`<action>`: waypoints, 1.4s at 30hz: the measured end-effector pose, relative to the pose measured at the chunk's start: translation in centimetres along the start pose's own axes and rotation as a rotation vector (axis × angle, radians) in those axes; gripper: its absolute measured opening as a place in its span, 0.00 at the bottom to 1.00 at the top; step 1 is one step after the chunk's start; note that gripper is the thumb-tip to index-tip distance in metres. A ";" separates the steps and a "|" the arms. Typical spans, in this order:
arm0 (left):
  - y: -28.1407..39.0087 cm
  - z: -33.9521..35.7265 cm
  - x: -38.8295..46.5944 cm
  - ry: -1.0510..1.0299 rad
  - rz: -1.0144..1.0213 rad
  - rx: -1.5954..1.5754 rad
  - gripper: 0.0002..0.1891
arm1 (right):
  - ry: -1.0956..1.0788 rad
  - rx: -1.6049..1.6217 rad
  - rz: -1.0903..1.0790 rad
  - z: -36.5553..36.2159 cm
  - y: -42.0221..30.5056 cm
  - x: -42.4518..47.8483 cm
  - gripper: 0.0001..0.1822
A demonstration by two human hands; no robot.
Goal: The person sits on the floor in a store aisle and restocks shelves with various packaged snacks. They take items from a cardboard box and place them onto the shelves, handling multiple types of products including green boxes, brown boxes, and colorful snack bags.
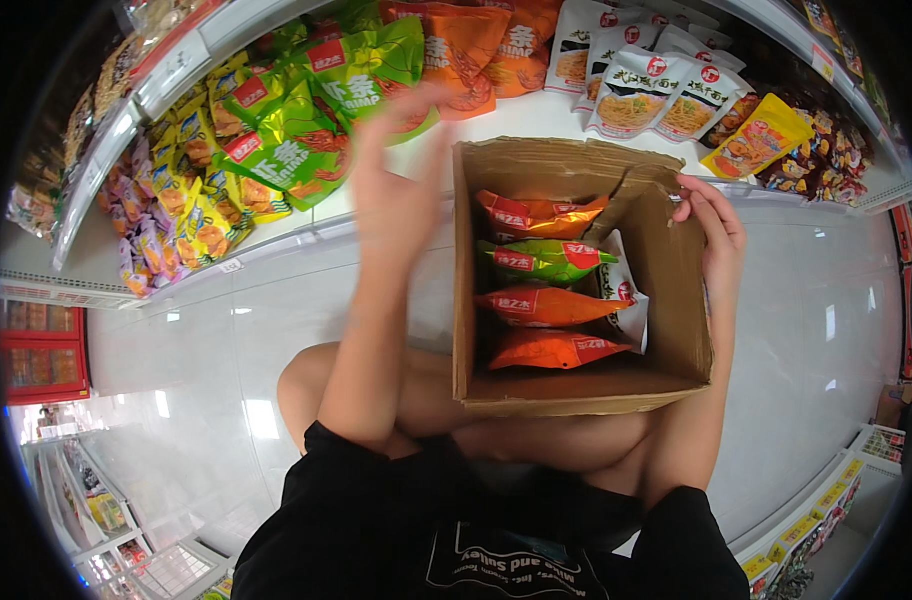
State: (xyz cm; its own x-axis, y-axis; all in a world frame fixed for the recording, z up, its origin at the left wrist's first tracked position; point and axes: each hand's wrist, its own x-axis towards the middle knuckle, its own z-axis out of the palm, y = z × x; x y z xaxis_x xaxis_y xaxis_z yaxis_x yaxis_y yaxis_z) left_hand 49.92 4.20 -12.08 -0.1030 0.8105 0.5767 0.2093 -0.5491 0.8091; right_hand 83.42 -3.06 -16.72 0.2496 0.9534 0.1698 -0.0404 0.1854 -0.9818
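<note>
An open cardboard box rests at my crossed legs, below the shelf edge. Inside, three orange snack bags and a green snack bag stand in a row, with a white-and-black pouch upright along their right side. At the box's far right corner, the fingers of my right hand grip the torn rim. My left hand, blurred and empty with fingers spread, is raised left of the box. It overlaps the view of the shelf's green shrimp-snack bags; contact cannot be made out.
Orange shrimp-snack bags and white noodle pouches fill the shelf behind the box. Small yellow snack packets lie left, and a yellow pouch right. A wire-sided rack stands at lower right on the tiled floor.
</note>
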 end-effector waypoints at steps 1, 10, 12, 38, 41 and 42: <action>-1.3 -2.1 2.2 0.185 0.002 0.016 0.15 | 0.001 0.002 -0.017 -0.1 0.1 0.0 0.15; -12.5 -13.2 4.3 0.734 -0.156 0.154 0.48 | 0.035 0.037 0.011 0.9 -0.8 -0.7 0.15; -12.5 -11.8 4.3 0.697 -0.230 0.141 0.46 | 0.036 -0.003 0.006 1.3 -1.3 -0.5 0.15; 13.7 -5.2 0.7 0.120 0.307 -0.252 0.12 | -0.165 -0.050 -0.407 4.0 -10.5 -6.1 0.21; 15.9 -1.7 1.2 0.019 0.477 -0.217 0.12 | -0.169 -0.107 -0.643 5.0 -11.5 -7.2 0.38; 16.5 -0.4 1.8 -0.018 0.524 -0.253 0.11 | -0.159 -0.089 -0.546 4.8 -11.5 -7.3 0.41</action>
State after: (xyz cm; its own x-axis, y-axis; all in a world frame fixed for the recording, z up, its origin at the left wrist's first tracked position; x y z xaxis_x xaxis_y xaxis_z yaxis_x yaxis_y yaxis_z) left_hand 52.77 -3.53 2.39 -0.0313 0.4197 0.9071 -0.0115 -0.9077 0.4196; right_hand 77.39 -11.01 -6.24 0.0623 0.7503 0.6582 0.1366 0.6468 -0.7503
